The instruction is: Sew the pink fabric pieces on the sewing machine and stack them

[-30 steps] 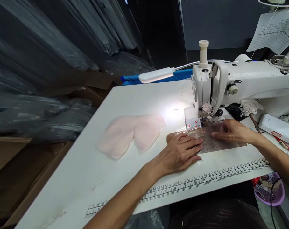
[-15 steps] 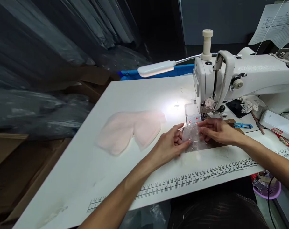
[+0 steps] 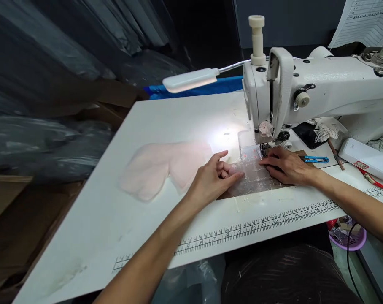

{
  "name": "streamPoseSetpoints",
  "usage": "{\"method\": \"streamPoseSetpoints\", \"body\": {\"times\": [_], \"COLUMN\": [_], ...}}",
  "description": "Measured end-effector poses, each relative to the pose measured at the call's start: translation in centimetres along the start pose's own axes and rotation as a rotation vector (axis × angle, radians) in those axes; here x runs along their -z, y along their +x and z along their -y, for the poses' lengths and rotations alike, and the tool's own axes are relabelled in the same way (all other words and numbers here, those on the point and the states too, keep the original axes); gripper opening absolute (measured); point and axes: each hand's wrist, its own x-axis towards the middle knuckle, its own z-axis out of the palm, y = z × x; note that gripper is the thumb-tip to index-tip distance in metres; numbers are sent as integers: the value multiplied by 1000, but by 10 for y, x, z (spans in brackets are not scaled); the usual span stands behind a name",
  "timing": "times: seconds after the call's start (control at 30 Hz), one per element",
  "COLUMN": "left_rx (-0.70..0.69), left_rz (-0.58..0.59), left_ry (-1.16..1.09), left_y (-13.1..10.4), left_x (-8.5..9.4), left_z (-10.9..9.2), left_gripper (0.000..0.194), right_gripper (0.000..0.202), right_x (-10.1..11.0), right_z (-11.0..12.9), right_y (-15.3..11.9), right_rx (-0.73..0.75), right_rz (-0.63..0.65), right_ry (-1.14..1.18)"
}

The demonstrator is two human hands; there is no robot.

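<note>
Pale pink fabric [image 3: 153, 166] far left: flat, lobed, soft-edged. Left hand [image 3: 212, 179] half-curled, index raised, thumb at translucent sheet [image 3: 254, 174]; pinching or merely touching, cannot tell. Sheet lies between both hands, glossy, creased. Right hand [image 3: 289, 166] palm down, unclenched, fingers extended onto sheet, just below white sewing machine's [image 3: 330, 90] needle area.

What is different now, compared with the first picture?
The left hand no longer lies flat; its fingers are curled near the clear film. The film and right hand shifted left, and blue snips came into view. The pink cloth stayed in place.
</note>
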Motion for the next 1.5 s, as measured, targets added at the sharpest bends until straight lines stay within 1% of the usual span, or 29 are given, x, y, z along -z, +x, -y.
{"method": "streamPoseSetpoints", "body": {"times": [0.1, 0.2, 0.3, 0.47, 0.6, 0.7, 0.83, 1.0, 1.17, 1.3, 1.5], "left_rx": [66, 101, 102, 108, 128, 127, 120, 111, 105, 106, 115], "left_rz": [8, -10, -10, 0, -38, -22, -22, -35, -44, -47, -48], "left_ry": [-98, -185, -212, -188, -215, -223, -186, -155, -153, -157, -160], "left_y": [2, 3, 3, 0, 2, 4, 4, 3, 4, 4, 4], "left_x": [2, 0, -1, 0, 3, 3, 1, 0, 0, 0, 0], "left_z": [-1, -2, -4, -8, -6, -4, -4, -4, -3, -2, -3], "left_gripper": [87, 83, 76, 71, 67, 66, 65, 60, 63, 65, 69], "right_gripper": [34, 35, 33, 35, 37, 37, 36, 36, 31, 30, 31], "right_x": [1, 2, 4, 5, 4, 3, 4, 4, 5, 5, 4], "right_z": [-1, -1, 0, 2, 2, 3, 6, 5, 2, 2, 2], "right_y": [-3, -6, -7, -8, -9, -8, -8, -9, -9, -9, -10], "right_rx": [-30, -29, 2, 14, 32, 47, 13, -16, -21, 3, 10], "right_rz": [-31, -43, -35, 2, 7, 2, 9, -7, -18, -45, -40], "right_ry": [136, 233, 210, 133, 76, 56, 34, 94, 222, 221, 197]}}
